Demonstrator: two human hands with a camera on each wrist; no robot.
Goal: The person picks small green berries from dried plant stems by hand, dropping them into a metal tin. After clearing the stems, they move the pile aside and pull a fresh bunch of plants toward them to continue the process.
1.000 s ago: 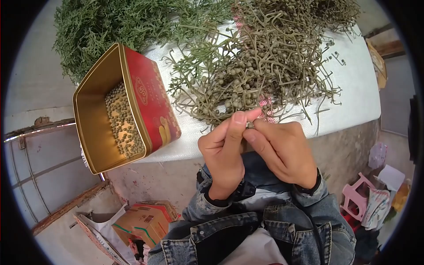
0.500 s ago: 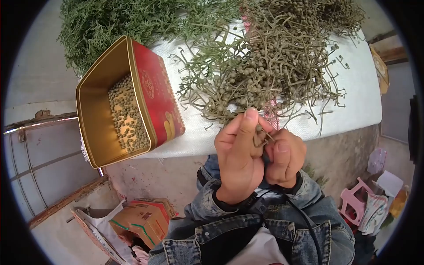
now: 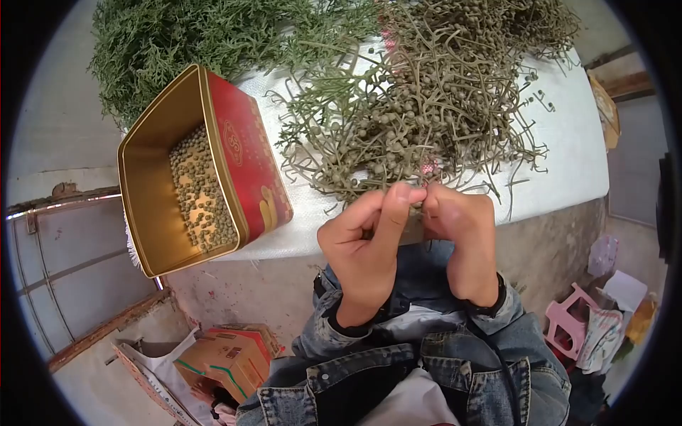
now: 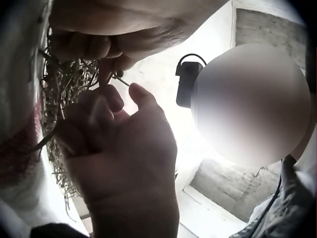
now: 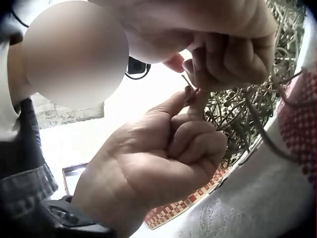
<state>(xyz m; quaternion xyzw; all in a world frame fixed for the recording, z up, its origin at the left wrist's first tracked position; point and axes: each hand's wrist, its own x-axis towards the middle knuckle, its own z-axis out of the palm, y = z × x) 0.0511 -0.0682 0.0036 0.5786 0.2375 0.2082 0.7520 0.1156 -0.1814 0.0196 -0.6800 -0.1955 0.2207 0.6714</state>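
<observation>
Small round green-brown berries on thin stems form a tangled pile (image 3: 426, 121) on the white cloth. Just before its near edge, the left hand (image 3: 366, 245) and right hand (image 3: 465, 241) meet at their fingertips. In the right wrist view, the left hand (image 5: 153, 153) pinches a small berry (image 5: 188, 90) between thumb and forefinger; a thin stem sticks out. The right hand (image 4: 129, 144) has curled fingers at a stem (image 4: 122, 81) in the left wrist view, its grip partly hidden. Left of the hands, a red and gold tin (image 3: 245, 160) lies open with loose berries (image 3: 199, 188) inside.
Feathery green foliage (image 3: 170, 42) lies behind the tin. The white cloth (image 3: 568, 156) covers the raised surface to its near edge. Below are a cardboard box (image 3: 227, 358) at left and a pink stool (image 3: 568, 323) at right.
Both hands have shifted slightly; the right hand has moved up and its fingers have turned toward the left fingertips. The stems seen between the hands half a second ago are now mostly hidden.
</observation>
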